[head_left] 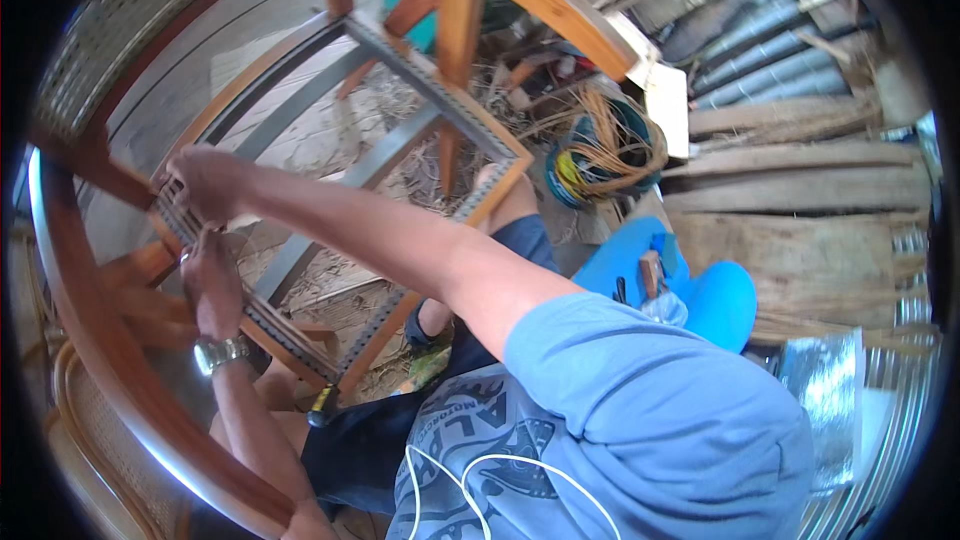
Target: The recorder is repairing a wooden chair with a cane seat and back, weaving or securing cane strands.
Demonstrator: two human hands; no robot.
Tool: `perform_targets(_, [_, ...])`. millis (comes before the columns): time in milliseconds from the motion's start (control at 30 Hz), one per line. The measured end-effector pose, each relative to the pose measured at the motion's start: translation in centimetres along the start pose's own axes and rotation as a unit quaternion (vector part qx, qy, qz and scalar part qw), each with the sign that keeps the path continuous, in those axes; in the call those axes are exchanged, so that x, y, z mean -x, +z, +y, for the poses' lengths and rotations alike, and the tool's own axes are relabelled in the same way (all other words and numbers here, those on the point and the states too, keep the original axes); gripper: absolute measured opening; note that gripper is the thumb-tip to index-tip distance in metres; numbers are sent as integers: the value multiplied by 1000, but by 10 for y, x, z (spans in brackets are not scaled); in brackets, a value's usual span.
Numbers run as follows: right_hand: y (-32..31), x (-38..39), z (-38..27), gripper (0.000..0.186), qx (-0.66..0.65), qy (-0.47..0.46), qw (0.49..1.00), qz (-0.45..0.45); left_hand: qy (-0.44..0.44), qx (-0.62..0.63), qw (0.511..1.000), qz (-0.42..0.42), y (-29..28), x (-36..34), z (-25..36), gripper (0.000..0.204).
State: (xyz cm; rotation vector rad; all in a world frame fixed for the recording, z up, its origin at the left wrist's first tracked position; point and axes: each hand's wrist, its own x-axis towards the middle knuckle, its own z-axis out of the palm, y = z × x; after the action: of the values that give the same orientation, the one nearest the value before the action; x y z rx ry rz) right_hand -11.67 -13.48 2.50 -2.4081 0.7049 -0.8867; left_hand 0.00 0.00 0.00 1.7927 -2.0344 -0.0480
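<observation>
My right hand (205,185) reaches across a wooden chair seat frame (500,130) to its left rail, its fingers closed on thin cane strands (180,215). Just below it, my left hand (212,275), with a metal watch on the wrist, is closed at the same strands, its fingertips partly hidden. The seat frame has rows of small holes along its inner edge and grey slats (380,150) across the opening. A yellow-and-black handled tool (322,405) is at the frame's lower corner.
Coiled cane (625,175) lies in a dark bucket (565,170) to the right. A blue plastic seat (725,305) holds hand tools (655,275). Boards (790,190) and corrugated sheets (760,60) fill the right side. Curved chair rails (80,290) surround my left arm; a cane-backed piece (100,420) stands lower left.
</observation>
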Motion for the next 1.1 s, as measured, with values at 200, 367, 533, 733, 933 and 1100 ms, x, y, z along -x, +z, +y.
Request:
perform_targets(200, [-147, 222, -73, 22, -164, 116, 979, -39, -20, 48, 997, 58, -9, 10, 24, 10])
perform_targets(367, [-242, 414, -90, 22, -171, 422, 890, 32, -51, 29, 996, 69, -7, 19, 40, 15])
perform_targets(533, [-288, 544, -24, 33, -268, 608, 618, 421, -34, 34, 995, 85, -14, 32, 59, 16])
perform_targets(733, [-304, 602, 112, 45, -351, 627, 418, 555, 10, 60, 996, 71, -28, 62, 70, 14])
perform_targets(933, [-316, 619, 183, 26, -321, 600, 407, 609, -157, 99, 982, 24, -83, 138, 83, 15])
perform_targets(1100, [-320, 611, 165, 22, -395, 516, 411, 639, -300, 139, 939, 92, -128, 218, 148, 20])
